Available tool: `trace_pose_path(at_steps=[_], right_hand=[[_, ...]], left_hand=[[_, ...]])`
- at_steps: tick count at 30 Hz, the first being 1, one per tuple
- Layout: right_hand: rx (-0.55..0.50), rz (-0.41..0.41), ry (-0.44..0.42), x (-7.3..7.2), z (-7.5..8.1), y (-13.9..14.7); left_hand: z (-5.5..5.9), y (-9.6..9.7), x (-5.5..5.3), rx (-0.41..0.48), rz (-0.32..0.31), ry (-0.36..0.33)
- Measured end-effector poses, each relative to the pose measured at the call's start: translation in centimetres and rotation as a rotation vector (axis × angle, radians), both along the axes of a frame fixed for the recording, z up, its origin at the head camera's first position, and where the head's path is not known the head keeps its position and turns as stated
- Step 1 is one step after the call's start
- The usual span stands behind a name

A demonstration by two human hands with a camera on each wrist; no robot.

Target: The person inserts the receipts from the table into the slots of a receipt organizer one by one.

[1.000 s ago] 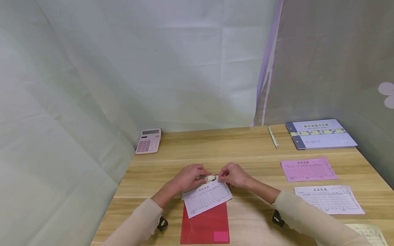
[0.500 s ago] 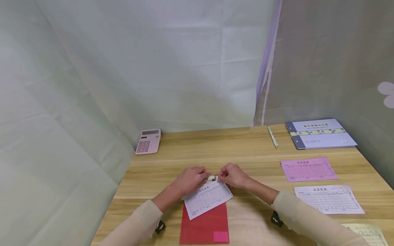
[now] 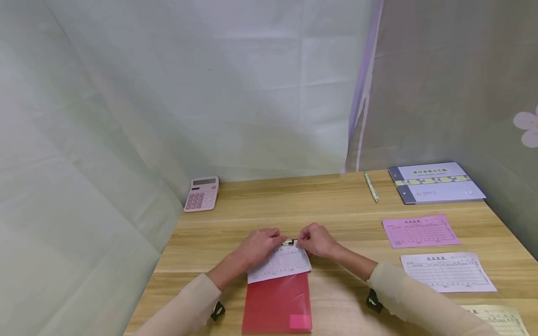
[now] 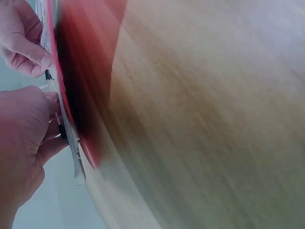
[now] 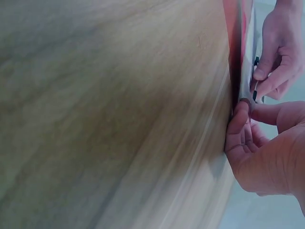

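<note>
On the table (image 3: 277, 200), near side, lies a red clipboard (image 3: 275, 301), white slip (image 3: 282, 265) across its far end, left hand (image 3: 259, 246) clamped on the metal clip (image 3: 290, 242), right hand (image 3: 318, 240) pinching the slip's far-right corner.

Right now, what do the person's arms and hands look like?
The left sleeve and right sleeve are plain, cream-coloured and end before the wrists. The left hand and right hand wear no gloves. A small black piece shows beside each sleeve; what it is is unclear.
</note>
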State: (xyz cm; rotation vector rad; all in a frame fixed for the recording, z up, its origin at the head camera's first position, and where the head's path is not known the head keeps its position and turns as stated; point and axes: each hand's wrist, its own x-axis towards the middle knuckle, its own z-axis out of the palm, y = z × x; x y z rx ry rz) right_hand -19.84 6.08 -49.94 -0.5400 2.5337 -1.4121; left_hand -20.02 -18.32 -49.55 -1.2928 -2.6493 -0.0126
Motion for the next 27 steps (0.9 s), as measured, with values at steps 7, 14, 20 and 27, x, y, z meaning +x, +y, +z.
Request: trace_pose_path(at_steps=[7, 14, 20, 27], right_hand=[[-0.008, -0.03, 0.0, 0.12, -0.09, -0.35], [0.033, 0.004, -0.066, -0.1, 0.53, -0.17], [0.041, 0.048, -0.083, -0.65, 0.58, 0.04], [0.056, 0.016, -0.043, -0.43, 0.23, -0.19]], left_hand=[[-0.04, 0.11, 0.29, -0.008, 0.013, 0.004], [0.05, 0.35, 0.37, -0.016, 0.057, -0.032], [-0.1, 0.42, 0.43, -0.02, 0.046, -0.002], [-0.45, 0.44, 0.62, -0.038, 0.031, 0.064]])
